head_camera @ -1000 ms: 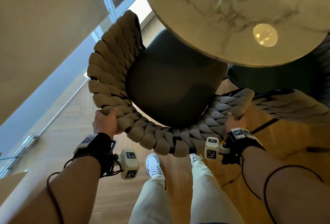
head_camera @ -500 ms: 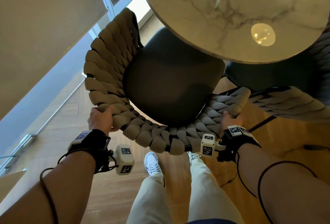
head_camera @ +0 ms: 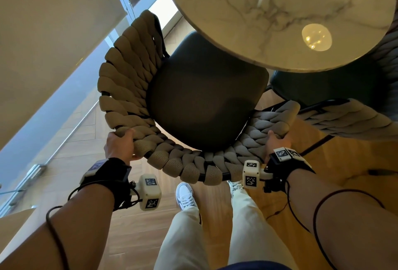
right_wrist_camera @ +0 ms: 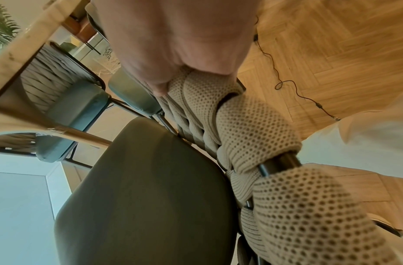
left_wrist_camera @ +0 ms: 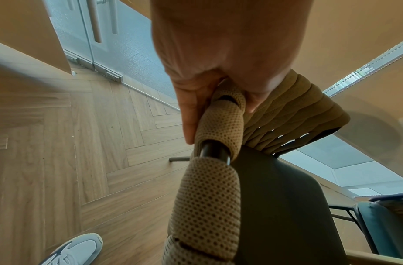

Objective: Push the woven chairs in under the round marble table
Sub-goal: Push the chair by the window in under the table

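My left hand (head_camera: 119,144) grips the woven chair (head_camera: 131,88) at its back rim, fingers curled over the braid, thumb underneath. My right hand (head_camera: 276,143) grips the same rim on the other side, fingers wrapped round the weave. Ahead of both hands, the dark seat (head_camera: 202,106) sits partly under the round marble desk (head_camera: 269,11). Just right of my right hand stands a second woven chair (head_camera: 353,121).

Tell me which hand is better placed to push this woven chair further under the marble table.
Neither alone. The left hand and right hand grip opposite ends of the beige woven chair back, so push with both; the round marble table covers only the seat's front.
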`<state>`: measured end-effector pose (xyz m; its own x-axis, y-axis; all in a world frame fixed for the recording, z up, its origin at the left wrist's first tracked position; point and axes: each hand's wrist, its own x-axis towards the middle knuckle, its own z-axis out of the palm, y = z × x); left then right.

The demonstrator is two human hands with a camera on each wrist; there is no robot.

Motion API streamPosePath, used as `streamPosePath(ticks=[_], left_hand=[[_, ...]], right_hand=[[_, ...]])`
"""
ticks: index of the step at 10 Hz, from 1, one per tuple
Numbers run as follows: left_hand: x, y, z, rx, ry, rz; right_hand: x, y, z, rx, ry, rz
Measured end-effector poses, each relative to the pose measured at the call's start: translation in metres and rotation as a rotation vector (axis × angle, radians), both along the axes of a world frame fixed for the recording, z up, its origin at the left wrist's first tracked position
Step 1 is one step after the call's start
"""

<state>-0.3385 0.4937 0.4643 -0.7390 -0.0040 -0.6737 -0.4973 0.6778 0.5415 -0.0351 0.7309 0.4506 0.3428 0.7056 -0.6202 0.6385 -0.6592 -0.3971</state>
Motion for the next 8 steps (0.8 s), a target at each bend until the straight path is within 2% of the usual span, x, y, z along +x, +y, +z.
streamPosePath(ticks=[5,6,7,8], left_hand=[[-0.008,0.001,-0.002,-0.022,0.012,-0.057],[-0.010,-0.006,-0.004,0.021,-0.026,-0.053],[-0.013,-0.014,0.012,0.123,-0.041,-0.065],[-0.002,-0.041,0.031,0.183,-0.106,-0.029]], right_hand=[[-0.005,0.007,-0.001,0.030,-0.010,-0.016],[-0.005,0.004,0.006,0.033,-0.003,-0.005],[-0.009,0.007,0.011,0.045,-0.013,0.097],[0.001,0.011,0.012,0.161,-0.042,0.176]])
